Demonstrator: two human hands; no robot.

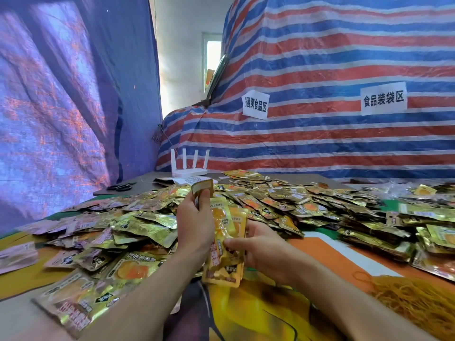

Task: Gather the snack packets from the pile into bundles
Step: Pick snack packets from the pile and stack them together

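Red, white and blue striped tarpaulin [320, 70] fills the background; a blue sheet [61, 94] hangs at the left. The table [320, 244], under an orange, green and white cover, carries the pile of snack packets [270, 198], gold and orange, spread across nearly its full width. A heap of yellow rubber bands [418, 299] lies at the near right. Above the near edge, the left hand [194, 227] grips the upper part of an upright stack of packets [226, 244], fingers curled round it. The right hand [261, 247] pinches the stack's lower part between thumb and fingers. Behind the pile stand a white router [189, 168], with scissors [121, 186] to its left. Two paper signs [255, 104] are fixed to the tarpaulin.
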